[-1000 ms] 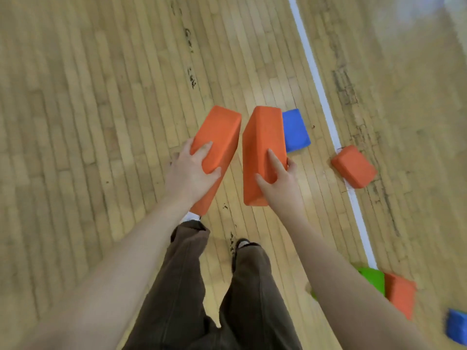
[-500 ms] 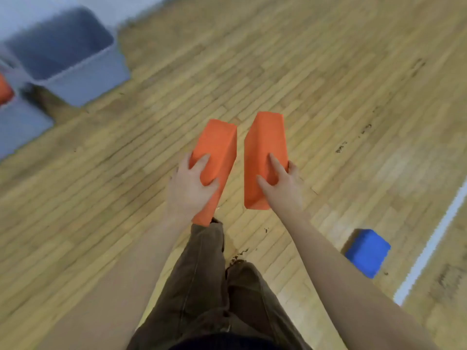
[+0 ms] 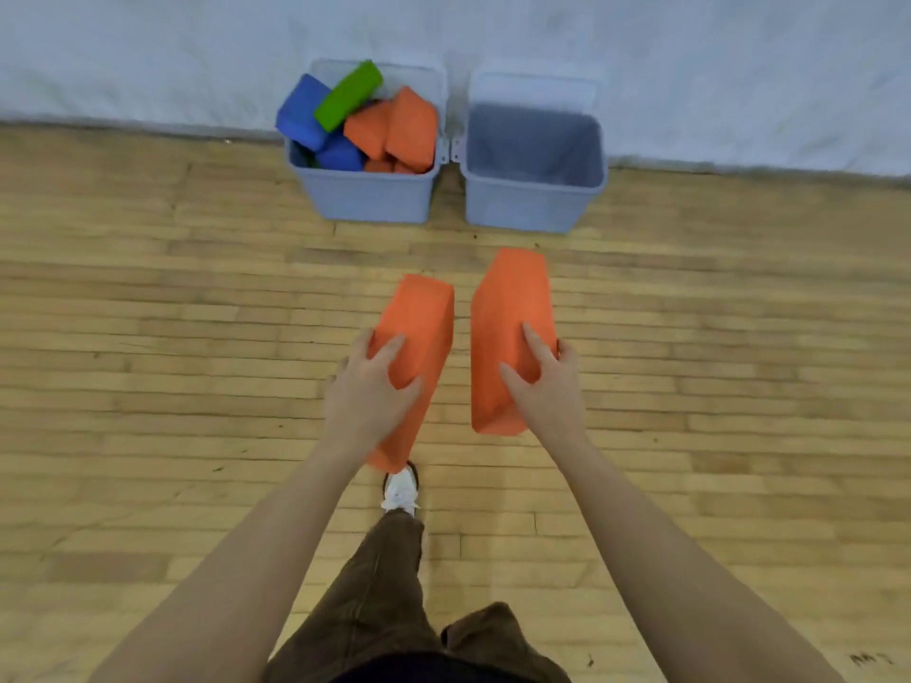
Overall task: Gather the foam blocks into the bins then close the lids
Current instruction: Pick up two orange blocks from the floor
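Both arms reach forward – the left hand (image 3: 367, 391) grips one orange block (image 3: 419, 327), the right hand (image 3: 547, 386) another orange block (image 3: 508, 313), fingers curled around each, above the floor (image 3: 148, 337).

A wooden plank floor (image 3: 172, 337) fills most of the frame, its pale boards running side to side, with dark scuffs at the lower right corner. Across the top stretches a white wall covering (image 3: 148, 56), meeting the floor along a slightly slanted line. At bottom centre are brown trousers (image 3: 379, 598), and just above them one white shoe (image 3: 402, 490) stepping forward.
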A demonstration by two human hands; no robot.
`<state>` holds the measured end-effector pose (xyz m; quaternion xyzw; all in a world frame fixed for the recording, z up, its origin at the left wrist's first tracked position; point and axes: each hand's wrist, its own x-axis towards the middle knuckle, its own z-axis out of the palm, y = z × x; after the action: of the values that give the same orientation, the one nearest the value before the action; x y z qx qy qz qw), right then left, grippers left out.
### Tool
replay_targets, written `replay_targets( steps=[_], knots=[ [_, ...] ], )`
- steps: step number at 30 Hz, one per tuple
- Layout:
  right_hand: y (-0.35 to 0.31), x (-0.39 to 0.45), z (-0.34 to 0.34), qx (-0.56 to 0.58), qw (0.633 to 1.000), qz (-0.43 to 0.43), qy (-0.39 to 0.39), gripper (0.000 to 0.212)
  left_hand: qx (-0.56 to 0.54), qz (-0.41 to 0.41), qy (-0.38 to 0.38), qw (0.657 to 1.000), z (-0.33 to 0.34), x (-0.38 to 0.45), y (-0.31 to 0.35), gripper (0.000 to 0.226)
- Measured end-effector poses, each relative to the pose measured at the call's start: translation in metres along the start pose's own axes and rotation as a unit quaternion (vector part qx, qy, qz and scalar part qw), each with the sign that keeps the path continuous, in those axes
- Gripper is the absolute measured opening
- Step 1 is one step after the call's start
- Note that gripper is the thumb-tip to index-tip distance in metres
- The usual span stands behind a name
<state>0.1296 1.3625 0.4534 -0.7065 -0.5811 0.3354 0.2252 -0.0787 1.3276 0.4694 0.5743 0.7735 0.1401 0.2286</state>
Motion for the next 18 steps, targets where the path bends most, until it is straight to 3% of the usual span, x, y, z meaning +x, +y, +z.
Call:
replay_targets(
  steps=[8, 18],
  knots=[
    [-0.068, 0.105, 0.023, -0.008, 1.000, 0.021, 0.009, 0.062, -0.011, -0.003, 0.010, 1.000, -0.057, 0.134, 0.013, 0.061],
    [-0.075, 0.306, -0.027, 0.045, 0.993, 0.064, 0.084, 0.062, -0.006, 0.099, -0.008, 0.995, -0.047, 0.343, 0.135, 0.058]
  ],
)
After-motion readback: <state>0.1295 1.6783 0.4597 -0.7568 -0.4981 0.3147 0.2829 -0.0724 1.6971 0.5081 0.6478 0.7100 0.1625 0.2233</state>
